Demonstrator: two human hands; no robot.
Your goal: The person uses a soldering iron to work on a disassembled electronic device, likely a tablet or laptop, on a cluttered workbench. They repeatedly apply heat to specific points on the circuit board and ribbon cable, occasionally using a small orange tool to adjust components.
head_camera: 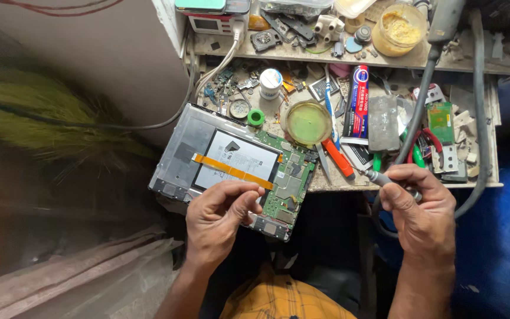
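At the front left corner of the cluttered workbench [349,183], an opened grey tablet with its back cover removed [231,168] lies tilted, partly overhanging the edge above the person's lap. Its white rectangular battery [237,155], the orange flat ribbon cable [231,169] crossing it and the green circuit board [290,183] are all exposed — so the opening-up is plainly done, while the board and battery sit in place and no part looks lifted out. The left hand [219,215] rests over the tablet's near edge, fingers curled and thumb pressed toward the forefinger; whether it pinches some small part I cannot tell. The right hand [423,204], off the bench's front right edge, is closed around a slim grey metal handpiece on a thick grey cord [385,179], its tip pointing left toward the board but well apart from it — in my judgement, work on the board itself is yet to come. Behind the tablet stand a round yellow-green dish [308,122], a small green tape roll [255,117], an orange-handled tool [339,158] and a red-and-blue tube [358,93]. Farther back, on the shelf, sits a tub of yellowish paste [399,29].
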